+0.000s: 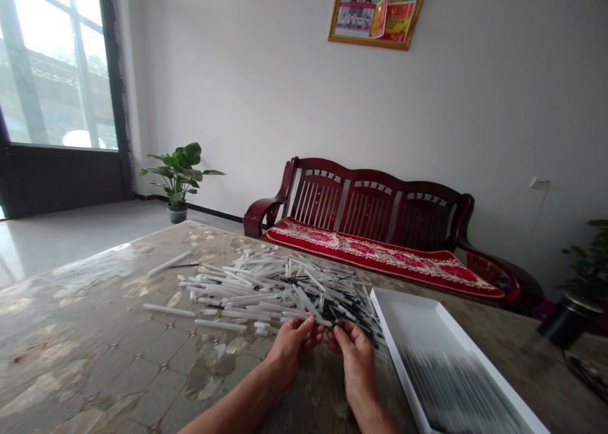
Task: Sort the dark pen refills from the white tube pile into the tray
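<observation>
From the head camera, we see a table [142, 364] with a shiny brown-grey floral and tile pattern. Beyond it stand a dark red wooden bench [368, 203] with a red flowered cover [361, 247], a potted plant [178, 180] and a glazed door [57, 66], against a pale wall [237, 73]. A gold-framed picture [368, 16] hangs there; its print is too small for us to read. Our left hand [291, 345] clamps a white pen [323, 322] between thumb and fingers, its right end pinched by our right hand [354, 351]. The pen lies just before a pile of white and black pens [256, 282]; to the right, a white box [413, 313] holds blurred thin sticks [460, 383].
</observation>
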